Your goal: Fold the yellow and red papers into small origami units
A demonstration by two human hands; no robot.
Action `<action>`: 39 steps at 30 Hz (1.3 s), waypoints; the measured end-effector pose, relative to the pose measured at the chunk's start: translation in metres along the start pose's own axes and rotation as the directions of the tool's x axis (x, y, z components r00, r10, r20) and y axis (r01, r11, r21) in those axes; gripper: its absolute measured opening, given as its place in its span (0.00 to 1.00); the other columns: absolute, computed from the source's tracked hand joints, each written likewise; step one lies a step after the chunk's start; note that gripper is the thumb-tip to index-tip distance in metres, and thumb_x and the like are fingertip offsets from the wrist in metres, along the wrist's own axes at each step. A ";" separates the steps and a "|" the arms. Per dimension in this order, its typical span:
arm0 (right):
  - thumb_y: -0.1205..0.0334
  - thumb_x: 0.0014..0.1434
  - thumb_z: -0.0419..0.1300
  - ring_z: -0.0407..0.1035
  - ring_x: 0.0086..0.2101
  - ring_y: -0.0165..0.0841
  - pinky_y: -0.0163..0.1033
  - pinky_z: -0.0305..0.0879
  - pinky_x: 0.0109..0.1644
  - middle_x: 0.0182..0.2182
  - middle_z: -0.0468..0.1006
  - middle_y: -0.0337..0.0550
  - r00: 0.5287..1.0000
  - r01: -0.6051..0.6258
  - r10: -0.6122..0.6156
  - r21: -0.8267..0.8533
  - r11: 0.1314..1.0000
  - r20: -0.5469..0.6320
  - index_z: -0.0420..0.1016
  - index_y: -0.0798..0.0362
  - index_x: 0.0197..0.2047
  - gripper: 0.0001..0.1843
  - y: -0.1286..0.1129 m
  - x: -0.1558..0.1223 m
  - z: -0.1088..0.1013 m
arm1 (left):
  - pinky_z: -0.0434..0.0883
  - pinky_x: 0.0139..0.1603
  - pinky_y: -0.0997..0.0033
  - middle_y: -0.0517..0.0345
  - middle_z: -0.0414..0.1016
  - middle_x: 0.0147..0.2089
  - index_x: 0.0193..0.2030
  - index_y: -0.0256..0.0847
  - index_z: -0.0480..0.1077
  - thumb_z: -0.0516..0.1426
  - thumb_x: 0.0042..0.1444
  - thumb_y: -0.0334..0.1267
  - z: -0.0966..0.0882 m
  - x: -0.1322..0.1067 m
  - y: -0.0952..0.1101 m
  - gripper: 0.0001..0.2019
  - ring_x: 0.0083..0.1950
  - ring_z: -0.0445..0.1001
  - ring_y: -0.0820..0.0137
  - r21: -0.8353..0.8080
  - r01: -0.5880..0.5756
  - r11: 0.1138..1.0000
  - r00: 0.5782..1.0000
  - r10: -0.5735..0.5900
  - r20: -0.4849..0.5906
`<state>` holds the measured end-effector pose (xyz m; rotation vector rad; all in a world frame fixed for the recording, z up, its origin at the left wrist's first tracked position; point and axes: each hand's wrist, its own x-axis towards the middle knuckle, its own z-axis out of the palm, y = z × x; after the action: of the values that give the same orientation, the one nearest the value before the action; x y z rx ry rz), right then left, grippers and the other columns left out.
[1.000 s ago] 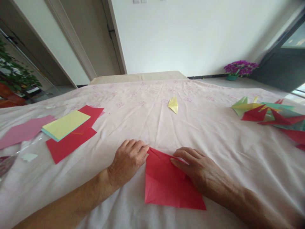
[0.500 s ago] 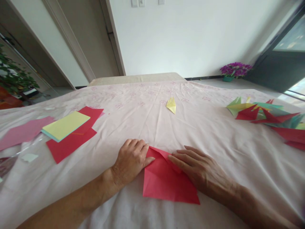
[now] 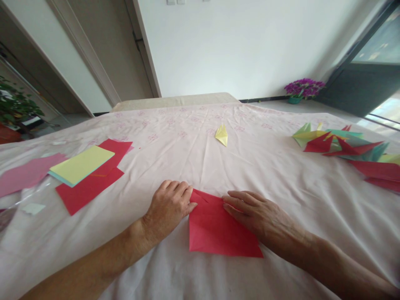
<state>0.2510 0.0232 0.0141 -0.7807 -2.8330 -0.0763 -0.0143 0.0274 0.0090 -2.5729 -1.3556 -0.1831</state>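
A red sheet of paper (image 3: 218, 233) lies in front of me on the tablecloth, its upper edge folded over and creased. My left hand (image 3: 171, 206) is closed at the paper's upper left corner, fingers curled and thumb along the edge. On the upper right side, my right hand (image 3: 253, 212) rests flat with its fingers stretched out over the paper, hiding part of that edge. Beyond both hands, a small folded yellow paper piece (image 3: 222, 136) lies alone on the cloth.
At the left are a yellow sheet (image 3: 83, 164), red sheets (image 3: 90, 189) and a pink sheet (image 3: 29, 173), near clear plastic. Several folded paper cranes (image 3: 340, 143) in red, yellow and green sit at the right. A pink tablecloth (image 3: 175, 154) covers the table.
The raised fold at the paper's upper edge now lies flatter. My right hand's fingers have shifted slightly up toward that edge. The view has moved a little.
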 end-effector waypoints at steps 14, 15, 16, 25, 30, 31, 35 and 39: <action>0.76 0.59 0.48 0.68 0.32 0.36 0.40 0.63 0.31 0.35 0.74 0.46 0.943 -0.333 0.321 -0.227 0.915 -0.087 0.70 0.50 0.48 0.19 -0.050 0.031 -0.004 | 0.63 0.42 0.61 0.52 0.73 0.37 0.42 0.38 0.71 0.56 0.60 0.46 -0.001 -0.001 -0.001 0.13 0.40 0.71 0.63 0.048 -0.030 0.998 0.996 0.034 -0.083; 0.77 0.58 0.48 0.67 0.32 0.36 0.41 0.63 0.30 0.34 0.74 0.46 0.940 -0.341 0.327 -0.228 0.912 -0.097 0.68 0.50 0.51 0.21 -0.053 0.033 -0.002 | 0.63 0.43 0.61 0.52 0.73 0.37 0.42 0.38 0.71 0.56 0.60 0.46 0.000 -0.001 -0.001 0.13 0.41 0.71 0.63 0.050 -0.033 0.998 0.996 0.037 -0.087; 0.77 0.57 0.48 0.67 0.31 0.37 0.41 0.64 0.29 0.33 0.74 0.46 0.938 -0.347 0.336 -0.224 0.911 -0.088 0.67 0.50 0.52 0.23 -0.054 0.036 0.001 | 0.63 0.43 0.61 0.52 0.73 0.37 0.42 0.38 0.71 0.56 0.60 0.46 0.001 -0.001 -0.001 0.13 0.41 0.71 0.62 0.050 -0.034 0.998 0.995 0.038 -0.091; 0.73 0.59 0.55 0.67 0.31 0.38 0.39 0.61 0.27 0.35 0.72 0.46 0.922 -0.382 0.387 -0.198 0.903 -0.014 0.69 0.47 0.48 0.16 -0.047 0.044 0.009 | 0.63 0.43 0.60 0.53 0.74 0.38 0.43 0.38 0.71 0.57 0.60 0.43 -0.001 -0.003 -0.002 0.11 0.41 0.71 0.62 0.052 -0.025 0.998 0.996 0.029 -0.081; 0.71 0.61 0.56 0.65 0.33 0.36 0.38 0.61 0.30 0.36 0.70 0.44 0.918 -0.383 0.396 -0.238 0.892 0.004 0.67 0.47 0.49 0.15 -0.049 0.043 0.013 | 0.65 0.46 0.58 0.50 0.76 0.42 0.45 0.37 0.71 0.58 0.59 0.41 -0.003 -0.004 -0.003 0.11 0.44 0.73 0.60 0.004 0.010 1.000 0.993 -0.009 -0.121; 0.70 0.61 0.57 0.65 0.33 0.36 0.39 0.61 0.30 0.36 0.70 0.43 0.917 -0.385 0.398 -0.242 0.891 0.005 0.67 0.47 0.50 0.15 -0.050 0.043 0.014 | 0.65 0.49 0.57 0.49 0.76 0.45 0.47 0.36 0.71 0.57 0.60 0.40 -0.003 -0.005 -0.002 0.12 0.47 0.72 0.60 -0.023 0.005 1.000 0.988 -0.008 -0.152; 0.69 0.61 0.57 0.64 0.34 0.36 0.40 0.61 0.30 0.37 0.69 0.42 0.907 -0.406 0.421 -0.241 0.881 0.011 0.66 0.47 0.50 0.14 -0.052 0.044 0.016 | 0.60 0.61 0.55 0.48 0.72 0.57 0.56 0.36 0.67 0.52 0.64 0.38 0.002 -0.005 0.009 0.16 0.60 0.67 0.59 -0.153 -0.113 0.982 0.967 0.074 -0.244; 0.69 0.61 0.57 0.64 0.35 0.37 0.41 0.62 0.32 0.37 0.69 0.42 0.898 -0.417 0.438 -0.232 0.879 0.044 0.67 0.48 0.47 0.11 -0.052 0.044 0.017 | 0.55 0.67 0.56 0.48 0.69 0.61 0.60 0.35 0.63 0.49 0.65 0.44 0.007 -0.002 0.019 0.21 0.64 0.63 0.61 -0.255 -0.184 0.949 0.977 0.150 -0.150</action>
<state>0.1845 0.0024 0.0067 -1.4807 -2.6899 -0.2917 0.0007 0.0171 -0.0007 -2.8222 -1.1270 -0.5273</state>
